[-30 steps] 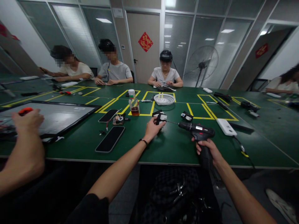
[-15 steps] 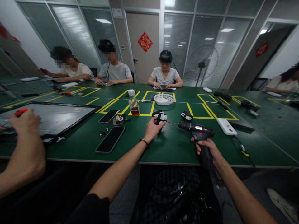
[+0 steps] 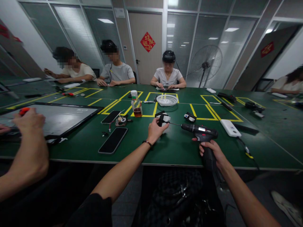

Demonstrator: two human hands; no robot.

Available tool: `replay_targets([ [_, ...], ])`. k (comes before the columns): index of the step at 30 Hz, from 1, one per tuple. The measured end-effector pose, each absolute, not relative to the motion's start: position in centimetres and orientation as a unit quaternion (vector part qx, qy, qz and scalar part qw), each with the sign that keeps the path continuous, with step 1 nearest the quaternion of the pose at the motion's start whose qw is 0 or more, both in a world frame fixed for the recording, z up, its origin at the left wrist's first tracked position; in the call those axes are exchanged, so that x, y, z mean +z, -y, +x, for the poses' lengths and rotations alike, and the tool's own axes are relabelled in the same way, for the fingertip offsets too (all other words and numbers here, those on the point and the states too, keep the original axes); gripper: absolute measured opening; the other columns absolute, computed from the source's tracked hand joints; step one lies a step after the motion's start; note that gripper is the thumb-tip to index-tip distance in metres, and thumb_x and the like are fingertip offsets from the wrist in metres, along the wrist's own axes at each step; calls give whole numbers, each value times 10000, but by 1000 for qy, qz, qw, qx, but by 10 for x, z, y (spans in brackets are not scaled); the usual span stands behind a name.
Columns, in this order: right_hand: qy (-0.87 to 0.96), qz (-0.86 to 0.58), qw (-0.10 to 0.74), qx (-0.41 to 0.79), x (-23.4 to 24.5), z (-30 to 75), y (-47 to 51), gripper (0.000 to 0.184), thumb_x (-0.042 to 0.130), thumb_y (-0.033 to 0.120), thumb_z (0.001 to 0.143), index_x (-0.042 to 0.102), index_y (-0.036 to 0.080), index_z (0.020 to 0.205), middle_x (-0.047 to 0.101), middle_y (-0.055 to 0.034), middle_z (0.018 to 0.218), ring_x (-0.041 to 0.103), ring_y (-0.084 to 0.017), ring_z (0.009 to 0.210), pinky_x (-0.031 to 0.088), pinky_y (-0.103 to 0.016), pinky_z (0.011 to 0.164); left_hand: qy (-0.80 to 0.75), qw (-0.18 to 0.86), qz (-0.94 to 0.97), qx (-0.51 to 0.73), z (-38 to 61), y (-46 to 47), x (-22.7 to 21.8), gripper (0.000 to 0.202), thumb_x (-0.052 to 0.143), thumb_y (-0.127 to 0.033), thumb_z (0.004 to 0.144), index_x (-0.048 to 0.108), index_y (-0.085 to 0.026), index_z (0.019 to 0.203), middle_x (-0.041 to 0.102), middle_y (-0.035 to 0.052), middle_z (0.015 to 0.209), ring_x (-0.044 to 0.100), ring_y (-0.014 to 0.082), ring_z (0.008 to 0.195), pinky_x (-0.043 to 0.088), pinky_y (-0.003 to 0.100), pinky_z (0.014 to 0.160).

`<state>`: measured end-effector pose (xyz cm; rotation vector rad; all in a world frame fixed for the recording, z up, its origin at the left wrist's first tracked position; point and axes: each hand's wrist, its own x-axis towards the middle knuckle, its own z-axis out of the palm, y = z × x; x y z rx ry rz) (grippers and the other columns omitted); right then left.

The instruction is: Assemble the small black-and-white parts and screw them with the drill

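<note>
My left hand (image 3: pixel 156 130) grips a small black-and-white part (image 3: pixel 164 118), its exact kind unclear, just above the green table. My right hand (image 3: pixel 214 150) is wrapped round the handle of a black cordless drill (image 3: pixel 200 132). The drill lies level and points left. Its long thin bit (image 3: pixel 175 124) reaches the right side of the held part, near my left fingertips; whether it sits in a screw is too small to tell. A second small black-and-white piece (image 3: pixel 190 117) rests on the table behind the drill.
Left of my hand are a phone (image 3: pixel 113 140), another phone (image 3: pixel 110 117), a small motor-like part (image 3: pixel 121 121) and a bottle (image 3: pixel 136 105). A white basket (image 3: pixel 167 100) stands farther back, a white power bank (image 3: pixel 230 128) right. A co-worker's hand (image 3: pixel 29 121) works over a large panel (image 3: pixel 68 118).
My hands, the drill and the held part keep nearly the same pose; the whole view shifts slightly. At left, the co-worker's hand with the orange-red tool has moved a little.
</note>
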<state>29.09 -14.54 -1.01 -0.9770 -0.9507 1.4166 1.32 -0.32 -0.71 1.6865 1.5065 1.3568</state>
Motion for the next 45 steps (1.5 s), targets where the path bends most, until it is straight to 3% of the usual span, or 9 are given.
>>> replay_targets([
  [9, 404, -414, 564, 589, -3, 285, 152, 287, 685, 265, 761, 657, 108, 999, 598, -23, 574, 517, -141, 503, 458, -270, 463, -568, 183, 650, 470, 13, 2, -14, 614, 760, -558, 661, 582, -198, 1125, 686, 128, 1109, 649, 261, 1031, 492, 355, 877],
  [17, 411, -415, 562, 586, -5, 285, 152, 264, 707, 278, 755, 648, 129, 966, 606, -28, 641, 521, -134, 515, 482, -280, 479, -572, 176, 649, 470, 15, 0, -20, 595, 760, -554, 662, 579, -204, 1108, 694, 114, 1086, 654, 258, 1024, 499, 348, 869],
  [26, 412, -413, 583, 566, -8, 284, 150, 239, 723, 281, 741, 644, 143, 920, 651, -99, 979, 496, -103, 537, 497, -279, 442, -564, 191, 647, 476, 16, 0, -18, 573, 756, -547, 672, 579, -204, 1096, 694, 114, 1092, 654, 246, 1031, 497, 349, 889],
  [45, 407, -414, 582, 569, -6, 284, 149, 266, 745, 295, 720, 643, 135, 907, 655, -96, 926, 498, -105, 529, 496, -282, 433, -563, 222, 636, 479, 18, 5, -10, 567, 779, -496, 671, 593, -187, 1108, 694, 123, 1103, 654, 256, 1027, 493, 368, 902],
])
